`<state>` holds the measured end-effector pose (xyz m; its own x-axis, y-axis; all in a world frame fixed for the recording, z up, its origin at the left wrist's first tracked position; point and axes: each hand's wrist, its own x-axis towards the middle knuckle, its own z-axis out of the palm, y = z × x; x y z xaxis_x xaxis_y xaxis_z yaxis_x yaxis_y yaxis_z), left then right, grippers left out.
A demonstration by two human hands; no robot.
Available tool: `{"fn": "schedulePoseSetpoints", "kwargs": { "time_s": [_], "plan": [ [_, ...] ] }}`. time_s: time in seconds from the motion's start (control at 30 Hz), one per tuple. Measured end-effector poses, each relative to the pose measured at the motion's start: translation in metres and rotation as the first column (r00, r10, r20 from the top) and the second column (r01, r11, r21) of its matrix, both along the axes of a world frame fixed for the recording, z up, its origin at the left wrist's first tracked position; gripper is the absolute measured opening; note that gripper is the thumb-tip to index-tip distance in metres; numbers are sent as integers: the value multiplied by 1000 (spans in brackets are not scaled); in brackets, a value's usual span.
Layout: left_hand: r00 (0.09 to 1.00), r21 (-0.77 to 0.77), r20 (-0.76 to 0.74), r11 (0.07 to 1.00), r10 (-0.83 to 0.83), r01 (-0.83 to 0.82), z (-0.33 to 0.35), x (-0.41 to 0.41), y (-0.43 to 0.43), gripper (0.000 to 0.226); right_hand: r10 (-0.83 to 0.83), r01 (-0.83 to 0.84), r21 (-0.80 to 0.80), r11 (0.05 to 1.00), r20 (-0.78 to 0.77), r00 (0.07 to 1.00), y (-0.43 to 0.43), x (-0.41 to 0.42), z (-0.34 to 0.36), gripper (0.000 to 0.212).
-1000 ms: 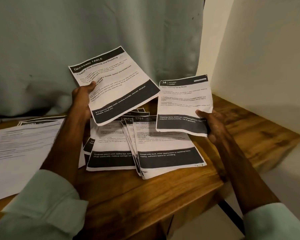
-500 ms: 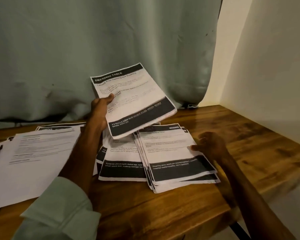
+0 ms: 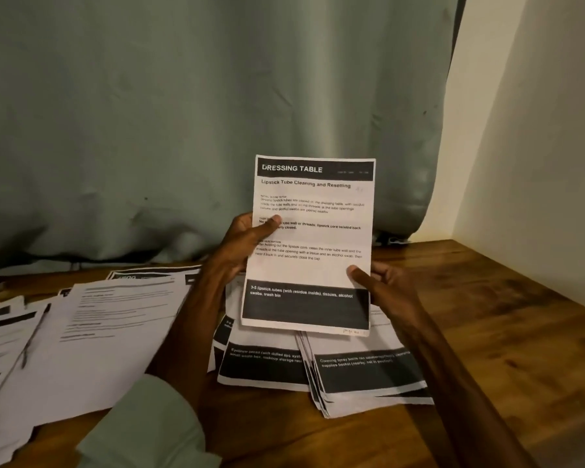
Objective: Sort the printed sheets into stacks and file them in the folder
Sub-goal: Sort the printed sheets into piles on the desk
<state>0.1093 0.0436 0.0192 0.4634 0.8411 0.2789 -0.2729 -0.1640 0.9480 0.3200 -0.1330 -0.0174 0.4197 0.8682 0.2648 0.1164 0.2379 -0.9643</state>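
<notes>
Left hand (image 3: 247, 238) and right hand (image 3: 382, 292) pinching the sheet (image 3: 313, 271) by opposite side edges, upright above the stacks (image 3: 368, 376) on the desk (image 3: 487, 315); light, floppy, easily creased, so probably best held at both edges.

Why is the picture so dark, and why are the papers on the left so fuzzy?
Head view: the room light is dim and warm, with no glare. Head view: the held sheet is sharp enough to read its heading. Head view: the loose papers at the left edge look smeared, likely from blur and wide-lens stretch.
</notes>
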Motion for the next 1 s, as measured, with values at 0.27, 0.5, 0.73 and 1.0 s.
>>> {"fn": "schedulePoseSetpoints", "kwargs": {
  "time_s": [0.27, 0.5, 0.73, 1.0],
  "plan": [
    [975, 110, -82, 974, 207, -198, 4, -12, -3, 28, -59, 59, -8, 998, -41, 997, 17, -7, 6, 25],
    [925, 94, -104, 929, 366, -357, 17, -71, -12, 15, -48, 44, -27, 999, -177, 983, 43, -36, 12, 17],
    [922, 27, -142, 933, 359, -359, 3, -130, -16, 31, -42, 42, -9, 999, -383, 923, 79, -55, 24, 14],
    [994, -235, -105, 970, 37, -61, -17, -153, -3, 60, 75, -79, -102, 992, -43, 996, 83, -94, 13, 19]
  ]
}}
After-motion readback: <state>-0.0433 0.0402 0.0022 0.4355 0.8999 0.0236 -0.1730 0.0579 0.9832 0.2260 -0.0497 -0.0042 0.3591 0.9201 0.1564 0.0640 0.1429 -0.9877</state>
